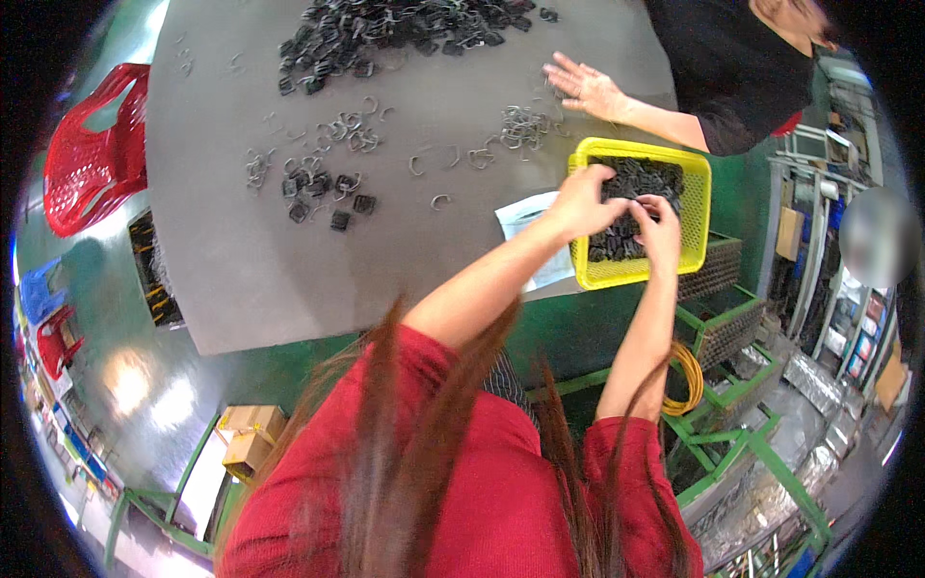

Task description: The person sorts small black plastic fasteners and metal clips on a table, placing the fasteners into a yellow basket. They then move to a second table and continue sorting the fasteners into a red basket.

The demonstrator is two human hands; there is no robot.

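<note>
a red chair (pixel 92 154) stands at the far left beside the grey table (pixel 241 279). loose metal clips (pixel 328 183) lie scattered mid-table, with a bigger pile (pixel 385 34) at the far edge. the left hand (pixel 578 204) reaches into the yellow basket (pixel 696 207) at the table's right edge, fingers curled over the dark parts (pixel 641 178) inside; whether it grips any i cannot tell. the right hand (pixel 660 231) is just beside it, fingers pinched on the same parts. a co-worker's hand (pixel 586 87) rests flat on the table beyond.
</note>
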